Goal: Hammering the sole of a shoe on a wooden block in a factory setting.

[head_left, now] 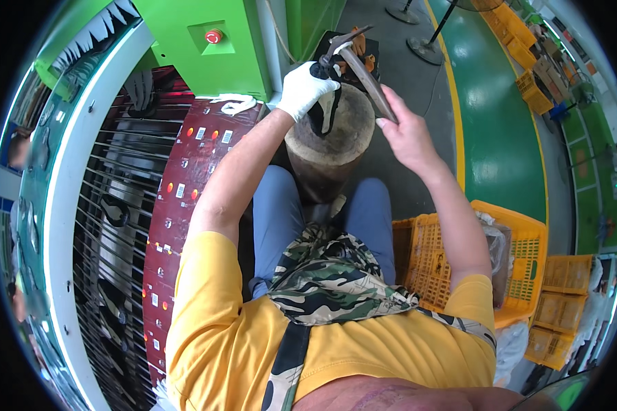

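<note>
My left hand (304, 90), in a white glove, is closed on a black shoe upper (324, 115) over the far left part of a round wooden block (355, 127). The piece has a pale patch on it; its far end is partly covered by the glove. My bare right hand (409, 135) grips the lower end of the wooden handle of a hammer (365, 77). The hammer's dark metal head is up at the far side, close to my left fingers, with something white wrapped where it meets the handle. Whether the head touches the shoe upper, I cannot tell.
Left of me a rack conveyor (134, 198) carries several dark shoe pieces beside a maroon printed panel (206, 147). A green machine (216, 55) with a red button (214, 36) stands at the far left. At my right is a yellow crate (528, 236) holding plastic-wrapped things.
</note>
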